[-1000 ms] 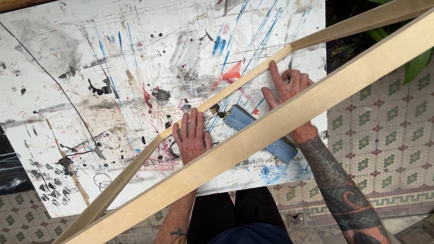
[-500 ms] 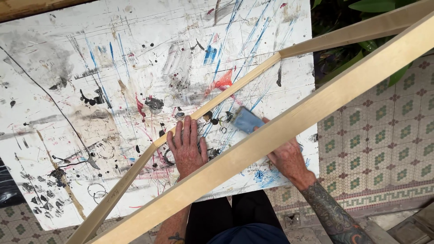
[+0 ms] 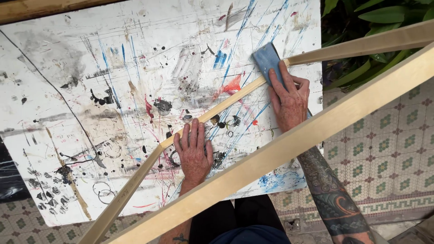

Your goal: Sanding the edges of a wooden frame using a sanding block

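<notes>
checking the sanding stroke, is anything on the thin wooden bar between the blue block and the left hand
Nothing visible does. The thin bar runs bare from the blue sanding block under the right hand down to the left hand pressing on it; only dried paint marks lie beside it on the board.

A white tabletop (image 3: 90, 68), scratched and spattered with black, blue and red paint, fills the view from 9 to 1 o'clock. 1 pale wooden strip (image 3: 226, 105) lies on it, running from 7 toward 2 o'clock.
</notes>
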